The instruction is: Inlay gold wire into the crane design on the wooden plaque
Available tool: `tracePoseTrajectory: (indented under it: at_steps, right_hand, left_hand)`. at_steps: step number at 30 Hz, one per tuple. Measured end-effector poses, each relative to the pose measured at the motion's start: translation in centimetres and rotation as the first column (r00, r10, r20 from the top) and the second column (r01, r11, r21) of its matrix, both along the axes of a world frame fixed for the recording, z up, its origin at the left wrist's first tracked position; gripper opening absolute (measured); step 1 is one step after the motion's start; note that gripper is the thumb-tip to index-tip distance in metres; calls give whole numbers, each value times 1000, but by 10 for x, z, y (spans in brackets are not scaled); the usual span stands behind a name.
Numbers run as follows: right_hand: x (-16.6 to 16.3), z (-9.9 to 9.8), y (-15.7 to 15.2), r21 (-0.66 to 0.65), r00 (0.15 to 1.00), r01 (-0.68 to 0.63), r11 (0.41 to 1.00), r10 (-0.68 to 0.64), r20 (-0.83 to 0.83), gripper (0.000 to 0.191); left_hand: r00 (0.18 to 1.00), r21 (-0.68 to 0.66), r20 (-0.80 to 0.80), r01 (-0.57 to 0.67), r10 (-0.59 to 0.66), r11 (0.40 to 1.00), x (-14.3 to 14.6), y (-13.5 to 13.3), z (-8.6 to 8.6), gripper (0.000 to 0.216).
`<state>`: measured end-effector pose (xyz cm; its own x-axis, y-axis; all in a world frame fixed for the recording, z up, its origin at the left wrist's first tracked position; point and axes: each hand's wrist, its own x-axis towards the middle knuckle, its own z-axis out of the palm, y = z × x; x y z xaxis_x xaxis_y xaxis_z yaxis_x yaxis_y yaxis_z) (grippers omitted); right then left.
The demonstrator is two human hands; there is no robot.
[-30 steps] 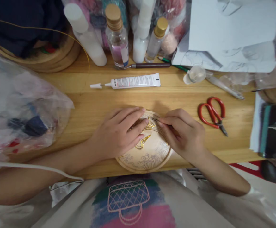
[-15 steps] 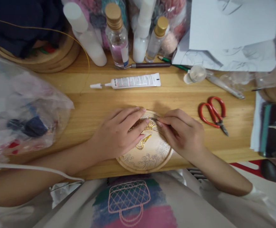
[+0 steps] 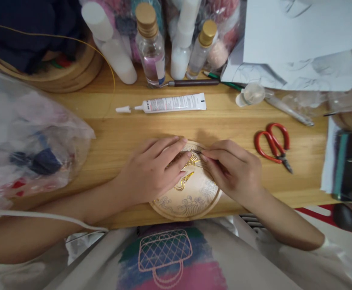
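A round wooden-rimmed panel (image 3: 169, 205) lies flat near the table's front edge, its pale face printed with grey wave lines. Shaped gold wire (image 3: 184, 181) sits on that face, with more gold work near the top, partly covered by fingers. My left hand (image 3: 154, 171) rests over the panel's left side, fingers stretched out and slightly apart, fingertips by the gold work. From the right, my right hand (image 3: 234, 169) pinches thin dark tweezers (image 3: 196, 152), their tips at the panel's upper part. Most of the tweezers is hidden inside the hand.
Behind the panel lie a white glue tube (image 3: 174, 103) and a dark-handled tool (image 3: 194, 83). Red-handled pliers (image 3: 274, 145) are to the right. Several bottles (image 3: 151, 60) line the back. A plastic bag (image 3: 36, 141) is at left, paper sheets (image 3: 296, 36) at back right.
The whole view has shifted very slightly. Both hands and the tweezers keep nearly the same place over the panel.
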<state>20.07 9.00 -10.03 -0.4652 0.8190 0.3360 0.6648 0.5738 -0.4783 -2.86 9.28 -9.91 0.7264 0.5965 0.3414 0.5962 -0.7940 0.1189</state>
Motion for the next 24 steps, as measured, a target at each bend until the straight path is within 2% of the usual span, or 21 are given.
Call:
tracePoseTrajectory:
  at_steps: [15, 24]
  right_hand:
    - [2, 1, 1, -14, 999, -14, 1000, 15, 30, 9]
    - [3, -1, 1, 18, 996, 9, 1000, -8, -85, 13]
  left_hand:
    - [998, 19, -57, 5, -4, 1000, 1, -1, 1, 26]
    - [995, -67, 93, -13, 20, 998, -4, -2, -10, 26]
